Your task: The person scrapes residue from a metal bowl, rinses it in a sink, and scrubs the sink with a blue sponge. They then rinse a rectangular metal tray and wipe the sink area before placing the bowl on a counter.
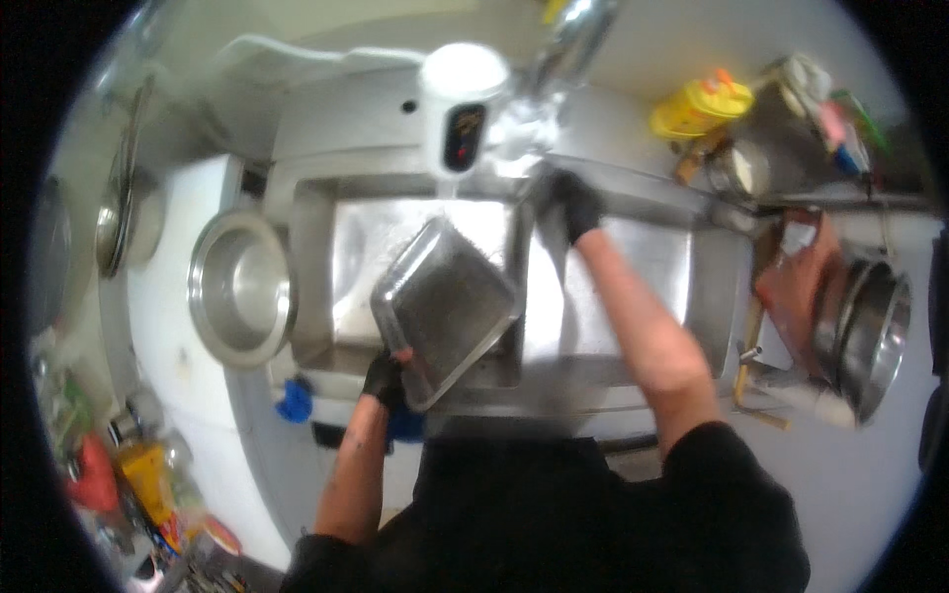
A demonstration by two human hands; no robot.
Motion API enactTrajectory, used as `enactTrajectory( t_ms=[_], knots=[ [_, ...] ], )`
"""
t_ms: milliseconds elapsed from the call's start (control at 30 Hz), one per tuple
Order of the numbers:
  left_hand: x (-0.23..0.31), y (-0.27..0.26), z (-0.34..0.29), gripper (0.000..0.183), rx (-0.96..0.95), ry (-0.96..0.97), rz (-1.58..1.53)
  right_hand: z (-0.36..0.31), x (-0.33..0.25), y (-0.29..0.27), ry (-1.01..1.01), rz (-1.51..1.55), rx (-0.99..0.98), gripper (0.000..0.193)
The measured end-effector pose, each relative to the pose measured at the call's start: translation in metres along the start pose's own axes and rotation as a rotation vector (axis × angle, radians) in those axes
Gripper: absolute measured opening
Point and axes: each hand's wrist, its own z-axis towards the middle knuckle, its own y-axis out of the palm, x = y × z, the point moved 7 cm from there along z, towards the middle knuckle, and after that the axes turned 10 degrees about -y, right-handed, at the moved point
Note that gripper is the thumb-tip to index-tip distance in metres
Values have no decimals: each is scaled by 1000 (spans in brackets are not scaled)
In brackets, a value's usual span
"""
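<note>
Metal tray (455, 301), head view: positioned over the left basin (314, 267), held at its near-left edge by the gloved left hand (384, 380), extending forward and rightward from that grip. Left hand is nearer; the right hand (573, 205) is beyond the tray, beside the tap (524, 128); blur prevents determining its grip.

Left gloved hand (384, 381) holds rectangular metal tray (450, 296) tilted over left sink basin (356, 232), below white tap unit (461, 109). Right gloved hand (573, 206) near basin divider (542, 287); blurred, contact unclear.
</note>
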Motion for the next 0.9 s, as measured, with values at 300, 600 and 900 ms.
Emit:
enactTrajectory(
  t_ms=[300, 600, 900],
  knots=[
    [31, 10, 50, 39, 42, 308, -146, 24, 107, -95, 701, 1190, 491, 42],
    [45, 21, 39, 33, 135, 404, -187, 13, 40, -42, 363, 964, 47, 34],
    [116, 27, -22, 37, 427, 831, -121, 103, -1, -64, -486, -353, 29, 14]
  ],
)
